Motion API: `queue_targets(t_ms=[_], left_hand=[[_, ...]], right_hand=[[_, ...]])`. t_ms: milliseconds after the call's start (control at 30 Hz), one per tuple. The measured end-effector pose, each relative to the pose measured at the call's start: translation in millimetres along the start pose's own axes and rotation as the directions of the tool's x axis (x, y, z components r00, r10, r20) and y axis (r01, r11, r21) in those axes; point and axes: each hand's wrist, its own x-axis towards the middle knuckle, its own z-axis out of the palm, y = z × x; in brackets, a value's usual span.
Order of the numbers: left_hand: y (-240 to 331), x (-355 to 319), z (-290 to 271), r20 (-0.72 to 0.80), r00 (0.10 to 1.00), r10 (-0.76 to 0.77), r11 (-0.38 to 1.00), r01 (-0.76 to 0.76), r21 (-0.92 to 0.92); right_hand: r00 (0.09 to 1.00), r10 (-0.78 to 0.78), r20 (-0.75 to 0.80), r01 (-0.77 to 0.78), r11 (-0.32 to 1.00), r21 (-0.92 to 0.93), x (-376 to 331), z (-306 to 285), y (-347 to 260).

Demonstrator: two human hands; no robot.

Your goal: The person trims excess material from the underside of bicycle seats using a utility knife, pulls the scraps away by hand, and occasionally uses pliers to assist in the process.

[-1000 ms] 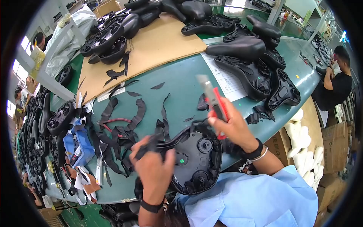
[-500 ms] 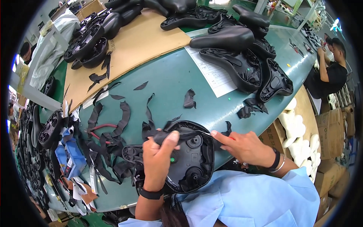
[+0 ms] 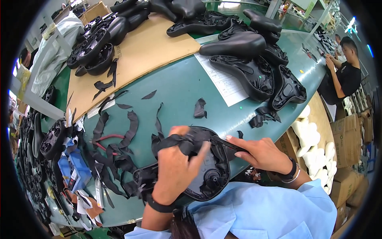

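A black bicycle saddle (image 3: 207, 167) lies underside up at the table's near edge, its rim and plastic base showing. My left hand (image 3: 177, 167) is over its left part, fingers closed on a strip of black cover material (image 3: 181, 144) that runs along the far rim. My right hand (image 3: 264, 153) grips a slim dark knife (image 3: 227, 143) at the saddle's right rim. The blade's tip is hidden against the black material. Cut black strips (image 3: 126, 129) lie left of the saddle, around red-handled pliers (image 3: 109, 137).
More black saddles (image 3: 246, 71) are piled at the back right on a printed sheet (image 3: 229, 93), others on cardboard (image 3: 159, 44) at the back left. A blue bin (image 3: 77, 167) stands at left. White saddle-shaped foam pieces (image 3: 308, 135) and a person (image 3: 348, 75) are at right.
My left hand has shifted right and turned over the saddle, bunching the strip. My right hand moved slightly right with the knife, whose dark handle now shows. The saddle shifted slightly right.
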Motion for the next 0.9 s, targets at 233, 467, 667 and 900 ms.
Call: queue_targets(t_ms=[233, 467, 667, 900], left_hand=[[-41.9, -0.7, -6.8, 0.028, 0.998, 0.053, 0.699, -0.056, 0.713], [-41.7, -0.5, -5.2, -0.008, 0.952, 0.306, 0.715, -0.225, 0.662], [-39.5, 3.9, -13.8, -0.65, 0.684, -0.33, 0.933, 0.343, -0.112], [-40.2, -30.8, -28.0, -0.079, 0.802, -0.592, 0.298, 0.126, -0.946]], right_hand=[[0.994, -0.095, -0.049, 0.091, 0.993, -0.071, 3.9, 0.9, 8.4], [0.973, -0.225, -0.047, 0.203, 0.937, -0.283, 20.9, 7.5, 9.1], [0.999, -0.016, 0.034, 0.024, 0.967, -0.254, -22.0, 15.9, -14.7], [0.949, -0.314, 0.041, 0.295, 0.829, -0.476, 63.8, -28.7, 18.3]])
